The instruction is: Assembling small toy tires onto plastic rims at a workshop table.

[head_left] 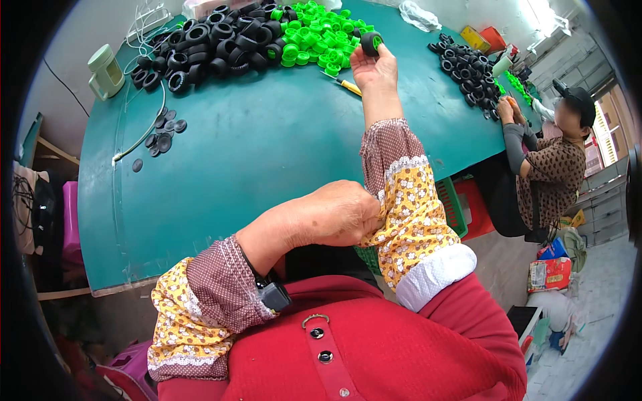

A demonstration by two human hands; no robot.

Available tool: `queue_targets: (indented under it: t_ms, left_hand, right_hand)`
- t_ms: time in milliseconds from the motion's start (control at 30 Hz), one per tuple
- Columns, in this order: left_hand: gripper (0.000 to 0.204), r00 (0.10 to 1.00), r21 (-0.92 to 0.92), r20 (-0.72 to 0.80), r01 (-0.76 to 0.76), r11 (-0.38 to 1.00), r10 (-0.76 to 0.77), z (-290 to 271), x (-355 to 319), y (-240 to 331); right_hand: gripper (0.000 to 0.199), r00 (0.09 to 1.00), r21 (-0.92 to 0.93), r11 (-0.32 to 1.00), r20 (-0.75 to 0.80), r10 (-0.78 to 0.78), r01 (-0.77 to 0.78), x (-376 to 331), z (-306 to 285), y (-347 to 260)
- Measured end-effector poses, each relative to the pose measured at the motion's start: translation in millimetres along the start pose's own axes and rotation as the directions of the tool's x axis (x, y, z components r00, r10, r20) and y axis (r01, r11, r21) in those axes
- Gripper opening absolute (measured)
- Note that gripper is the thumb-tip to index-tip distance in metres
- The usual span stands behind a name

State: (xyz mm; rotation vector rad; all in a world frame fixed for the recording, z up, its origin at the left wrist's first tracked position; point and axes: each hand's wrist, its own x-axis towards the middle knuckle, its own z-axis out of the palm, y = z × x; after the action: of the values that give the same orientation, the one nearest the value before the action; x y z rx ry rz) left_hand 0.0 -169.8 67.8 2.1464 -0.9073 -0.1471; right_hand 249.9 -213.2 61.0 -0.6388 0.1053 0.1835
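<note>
My right hand (pixel 376 70) is stretched out over the far part of the table, its fingers closed on a toy wheel (pixel 370 44), a black tyre with a green hub inside. Just behind it lies a heap of bright green hubs (pixel 314 37). Black tyres (pixel 221 43) are piled to the left of those. My left hand (pixel 338 214) is bent across my body, its fingers curled into the yellow flowered sleeve cover (pixel 414 207) on my right arm. The fingertips are partly hidden in the cloth.
A yellow-handled tool (pixel 349 87) lies near my right wrist. Loose black discs (pixel 160 137), a white cable and a pale green mug (pixel 105 72) are at the left. On the right, a co-worker (pixel 552 147) sits by another tyre pile (pixel 465 70).
</note>
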Motion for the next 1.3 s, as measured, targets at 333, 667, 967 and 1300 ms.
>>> queue_targets:
  t_ms: [333,667,967,1300]
  left_hand:
    - [0.025,0.872,0.385,-0.478,0.102,0.917,0.104,16,14,42]
    - [0.015,0.929,0.449,-0.222,-0.173,0.876,0.297,27,17,52]
    - [0.010,0.902,0.048,-0.344,-0.260,0.964,0.261,45,38,70]
    - [0.013,0.913,-0.677,-0.266,0.051,0.734,-0.308,41,-23,45]
  right_hand:
    - [0.028,0.994,-0.154,0.982,0.003,-0.111,0.110,-30,-13,8]
    - [0.026,0.999,-0.090,0.995,0.043,-0.030,0.034,-44,-11,17]
    - [0.028,0.860,-0.527,0.689,0.404,-0.312,0.498,-90,12,40]
    - [0.023,0.802,-0.229,0.827,0.471,-0.367,0.513,-104,42,-26]
